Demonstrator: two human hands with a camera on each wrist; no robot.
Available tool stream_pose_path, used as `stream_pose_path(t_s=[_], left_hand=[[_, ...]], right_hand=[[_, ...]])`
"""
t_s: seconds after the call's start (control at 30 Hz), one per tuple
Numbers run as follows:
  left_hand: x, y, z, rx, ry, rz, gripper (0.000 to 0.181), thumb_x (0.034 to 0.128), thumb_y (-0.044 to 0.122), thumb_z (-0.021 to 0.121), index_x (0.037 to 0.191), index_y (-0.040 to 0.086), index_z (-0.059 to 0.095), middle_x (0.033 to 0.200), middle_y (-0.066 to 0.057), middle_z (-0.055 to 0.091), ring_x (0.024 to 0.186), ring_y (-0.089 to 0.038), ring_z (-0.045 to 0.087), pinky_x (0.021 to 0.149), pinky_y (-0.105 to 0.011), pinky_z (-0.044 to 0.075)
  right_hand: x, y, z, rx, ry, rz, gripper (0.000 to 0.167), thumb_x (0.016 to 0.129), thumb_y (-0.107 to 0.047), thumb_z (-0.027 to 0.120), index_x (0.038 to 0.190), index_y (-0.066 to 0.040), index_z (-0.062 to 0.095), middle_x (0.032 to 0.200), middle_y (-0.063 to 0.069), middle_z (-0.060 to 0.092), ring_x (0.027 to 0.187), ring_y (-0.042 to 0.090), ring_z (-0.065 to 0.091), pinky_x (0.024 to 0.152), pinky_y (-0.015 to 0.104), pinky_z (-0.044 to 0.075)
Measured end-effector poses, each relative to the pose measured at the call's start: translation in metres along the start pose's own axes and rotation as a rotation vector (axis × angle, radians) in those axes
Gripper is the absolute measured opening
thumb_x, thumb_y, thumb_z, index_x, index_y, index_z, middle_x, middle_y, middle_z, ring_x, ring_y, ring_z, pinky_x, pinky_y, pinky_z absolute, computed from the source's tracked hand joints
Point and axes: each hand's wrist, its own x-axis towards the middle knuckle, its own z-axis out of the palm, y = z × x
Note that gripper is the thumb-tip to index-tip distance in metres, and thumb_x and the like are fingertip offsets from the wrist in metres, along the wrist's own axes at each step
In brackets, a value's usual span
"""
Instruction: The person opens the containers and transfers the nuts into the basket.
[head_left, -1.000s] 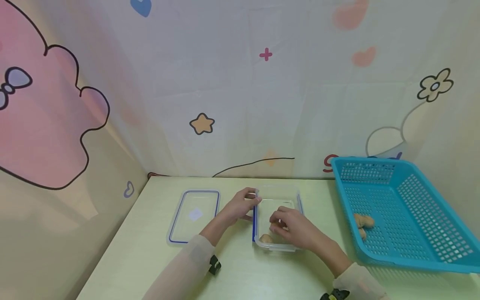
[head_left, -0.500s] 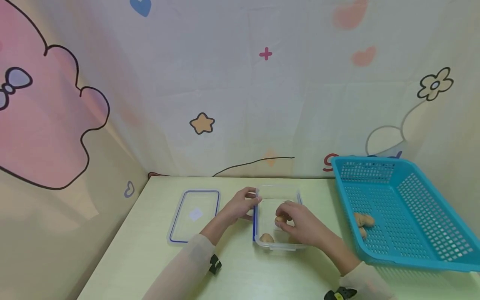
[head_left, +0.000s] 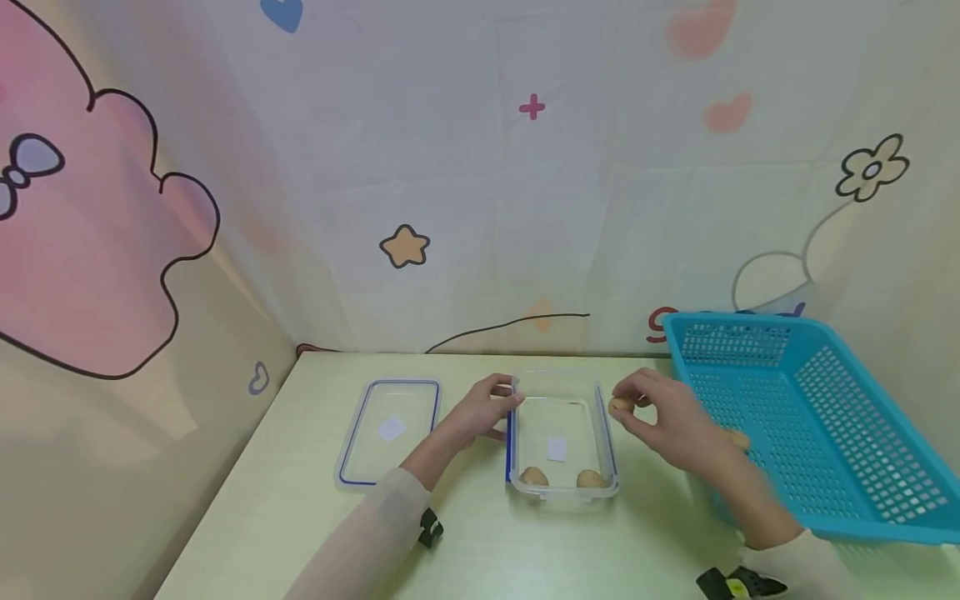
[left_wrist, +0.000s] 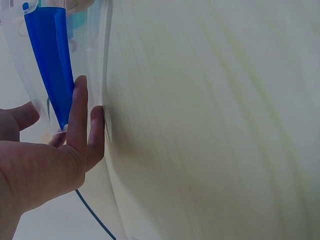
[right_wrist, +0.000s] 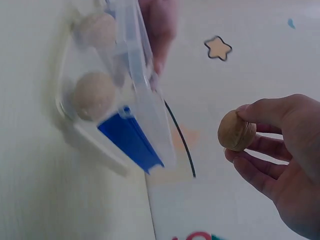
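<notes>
The clear container point(head_left: 557, 417) stands on the table with two round brown walnuts in its near corners, one at left point(head_left: 534, 477) and one at right point(head_left: 591, 479). My left hand point(head_left: 480, 412) grips its left side, thumb at the rim; the left wrist view shows fingers of that hand point(left_wrist: 60, 150) along the outer wall beside a blue latch point(left_wrist: 52, 60). Just outside the container's right wall, my right hand point(head_left: 675, 421) pinches another walnut point(head_left: 620, 405) between thumb and fingertips. This walnut point(right_wrist: 236, 131) shows plainly in the right wrist view, held clear of the container point(right_wrist: 142, 95).
A clear lid with a blue seal point(head_left: 390, 429) lies flat left of the container. At the right stands a blue perforated basket point(head_left: 810, 417), with a brown piece point(head_left: 737, 439) partly hidden behind my right hand. A patterned cloth hangs behind the table.
My right hand has moved out of the container to the right, carrying the pinched walnut. The walnut in the near right corner has come into full view. My left hand stays in place.
</notes>
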Motion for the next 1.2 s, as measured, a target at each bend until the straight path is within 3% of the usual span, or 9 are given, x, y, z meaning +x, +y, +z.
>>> stream_pose_path(t_s=[0.13,0.27,0.37,0.5,0.57,0.63,0.77,0.93,1.2], left_hand=[[0.001,0.000,0.000,-0.003,0.001,-0.001,0.049,0.1077,0.023,0.065,0.152,0.008,0.049,0.147,-0.018,0.049,0.128,-0.041,0.059,0.080,-0.047,0.067],[0.002,0.001,0.001,-0.001,0.001,0.002,0.049,0.1077,0.024,0.065,0.152,0.009,0.049,0.147,-0.018,0.050,0.128,-0.041,0.059,0.081,-0.047,0.067],[0.003,0.000,0.001,0.005,-0.001,0.004,0.050,0.1076,0.026,0.066,0.152,0.009,0.049,0.148,-0.018,0.049,0.129,-0.042,0.059,0.081,-0.047,0.067],[0.003,-0.001,0.001,0.005,0.000,-0.004,0.051,0.1075,0.026,0.066,0.153,0.009,0.049,0.148,-0.018,0.049,0.129,-0.042,0.059,0.082,-0.048,0.067],[0.003,-0.001,0.000,0.003,0.000,-0.007,0.051,0.1075,0.025,0.066,0.152,0.009,0.049,0.148,-0.018,0.049,0.129,-0.042,0.059,0.082,-0.048,0.067],[0.002,0.000,0.000,0.002,0.000,-0.008,0.050,0.1076,0.025,0.065,0.153,0.009,0.049,0.148,-0.018,0.049,0.129,-0.041,0.059,0.082,-0.048,0.067],[0.000,0.001,0.000,0.006,0.002,-0.008,0.050,0.1077,0.025,0.065,0.153,0.009,0.049,0.148,-0.018,0.049,0.128,-0.041,0.059,0.082,-0.048,0.067],[0.000,0.001,-0.001,0.011,0.004,-0.006,0.050,0.1074,0.025,0.066,0.152,0.009,0.049,0.148,-0.018,0.049,0.128,-0.041,0.060,0.082,-0.048,0.067],[0.001,-0.001,-0.001,0.005,-0.005,0.002,0.050,0.1074,0.026,0.066,0.151,0.009,0.049,0.148,-0.018,0.049,0.128,-0.041,0.060,0.082,-0.048,0.067]], right_hand=[[-0.010,0.013,-0.019,-0.038,0.063,0.049,0.024,0.088,-0.006,0.087,0.106,-0.013,0.072,0.097,-0.006,0.069,0.087,0.015,0.066,0.077,0.028,0.063],[-0.019,0.028,-0.036,-0.047,0.120,0.076,0.022,0.090,-0.005,0.085,0.108,-0.011,0.072,0.098,-0.003,0.071,0.088,0.020,0.070,0.078,0.015,0.056],[-0.026,0.039,-0.046,-0.035,0.138,0.121,0.021,0.093,-0.006,0.082,0.111,-0.010,0.071,0.101,0.001,0.071,0.092,0.025,0.071,0.079,0.005,0.049],[-0.035,0.054,-0.056,-0.024,0.134,0.182,0.021,0.096,-0.008,0.080,0.114,-0.006,0.070,0.104,0.007,0.071,0.096,0.034,0.071,0.080,0.002,0.045],[-0.039,0.060,-0.059,-0.032,0.124,0.214,0.021,0.097,-0.011,0.079,0.115,-0.005,0.070,0.106,0.010,0.071,0.099,0.039,0.071,0.082,0.012,0.053],[-0.042,0.065,-0.061,-0.043,0.104,0.251,0.023,0.099,-0.014,0.078,0.117,-0.003,0.069,0.108,0.014,0.070,0.103,0.043,0.070,0.085,0.031,0.061],[-0.046,0.071,-0.061,-0.062,0.063,0.319,0.030,0.102,-0.020,0.075,0.121,0.002,0.066,0.113,0.023,0.069,0.107,0.050,0.067,0.085,0.069,0.056],[-0.047,0.076,-0.057,-0.073,0.021,0.371,0.035,0.103,-0.023,0.074,0.123,0.003,0.065,0.115,0.025,0.069,0.109,0.051,0.066,0.085,0.070,0.054],[-0.048,0.078,-0.054,-0.075,-0.013,0.366,0.034,0.102,-0.024,0.074,0.121,0.002,0.066,0.112,0.022,0.070,0.105,0.048,0.067,0.086,0.068,0.056]])
